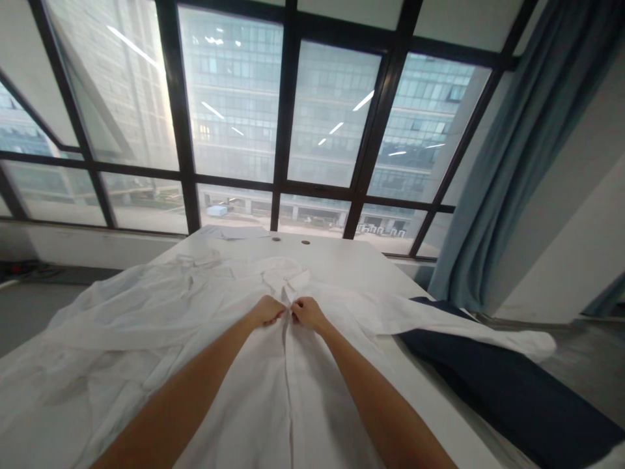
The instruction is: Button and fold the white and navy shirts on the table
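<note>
A white shirt (205,365) lies spread flat over the white table (342,257), filling the middle and lower left of the frame. Both hands meet near its collar, in the middle of the frame. The left hand (267,310) and the right hand (306,312) each pinch one front edge of the shirt, fingers closed on the cloth. A dark blue cloth (508,384) lies at the lower right.

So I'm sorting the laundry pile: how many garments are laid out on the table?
2 for certain. A white shirt lies spread across the table, both hands at its front placket. A dark navy garment lies at the right edge. More may be hidden beneath.
</note>
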The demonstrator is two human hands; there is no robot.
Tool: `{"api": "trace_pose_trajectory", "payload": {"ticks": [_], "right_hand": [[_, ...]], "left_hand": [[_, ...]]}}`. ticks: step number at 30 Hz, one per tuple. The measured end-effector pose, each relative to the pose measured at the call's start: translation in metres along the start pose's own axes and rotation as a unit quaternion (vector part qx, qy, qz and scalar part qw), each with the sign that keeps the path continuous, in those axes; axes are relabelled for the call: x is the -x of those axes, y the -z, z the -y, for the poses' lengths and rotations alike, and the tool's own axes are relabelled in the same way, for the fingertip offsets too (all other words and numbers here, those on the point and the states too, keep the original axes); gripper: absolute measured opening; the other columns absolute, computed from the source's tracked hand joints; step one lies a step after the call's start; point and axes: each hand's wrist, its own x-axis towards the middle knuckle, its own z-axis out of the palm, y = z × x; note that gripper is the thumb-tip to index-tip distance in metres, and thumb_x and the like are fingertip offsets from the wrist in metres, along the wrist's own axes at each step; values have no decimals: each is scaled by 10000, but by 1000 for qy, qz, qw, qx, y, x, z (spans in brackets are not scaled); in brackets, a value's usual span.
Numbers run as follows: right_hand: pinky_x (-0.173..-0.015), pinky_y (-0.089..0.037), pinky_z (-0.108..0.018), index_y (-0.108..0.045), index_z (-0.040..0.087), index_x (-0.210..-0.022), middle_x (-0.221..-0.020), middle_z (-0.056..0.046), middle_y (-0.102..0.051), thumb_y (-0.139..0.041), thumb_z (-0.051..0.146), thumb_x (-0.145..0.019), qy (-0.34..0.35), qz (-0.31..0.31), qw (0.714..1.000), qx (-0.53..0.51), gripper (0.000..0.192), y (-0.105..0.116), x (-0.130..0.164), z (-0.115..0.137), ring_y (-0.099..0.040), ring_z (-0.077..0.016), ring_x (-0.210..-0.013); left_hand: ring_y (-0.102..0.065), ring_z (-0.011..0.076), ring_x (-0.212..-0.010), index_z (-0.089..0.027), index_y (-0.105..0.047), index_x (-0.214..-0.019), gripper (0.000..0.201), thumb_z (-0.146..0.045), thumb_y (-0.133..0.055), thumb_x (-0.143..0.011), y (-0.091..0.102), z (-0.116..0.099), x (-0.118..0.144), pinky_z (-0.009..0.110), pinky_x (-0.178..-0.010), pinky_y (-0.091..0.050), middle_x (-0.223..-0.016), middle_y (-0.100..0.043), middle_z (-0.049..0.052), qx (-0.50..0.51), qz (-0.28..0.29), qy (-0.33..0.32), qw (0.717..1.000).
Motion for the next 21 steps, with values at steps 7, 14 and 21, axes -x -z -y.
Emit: {"api": "trace_pose_trajectory", "payload": {"ticks": [7, 14, 21], "right_hand": [[-545, -435, -200, -641, 153, -704, -589, -17, -644, -499, 322, -823, 36, -99, 985, -133, 251, -21, 15, -16, -582, -119, -546], [-531, -449, -214, -622, 158, -707, -582, -19, -635, -521, 357, -803, 54, -103, 974, -196, 243, -21, 20, -15, -593, -127, -532], [-469, -423, -193, -591, 159, -704, -587, -3, -626, -557, 268, -725, 35, -60, 967, -246, 116, -25, 9, -23, -582, -109, -475]], "left_hand": [[-509, 92, -400, -175, -559, -650, 328, -406, -440, -851, -12, -3, 22, 194, -405, -364, -522, -571, -26, 151, -15, 39, 988], [-487, 83, -388, -171, -564, -665, 283, -396, -492, -821, -9, -3, 25, 195, -404, -350, -535, -574, -28, 184, -22, 16, 982], [-459, 75, -372, -177, -518, -639, 253, -371, -467, -793, -16, 5, 22, 185, -377, -314, -502, -524, -45, 221, -23, 0, 975]]}}
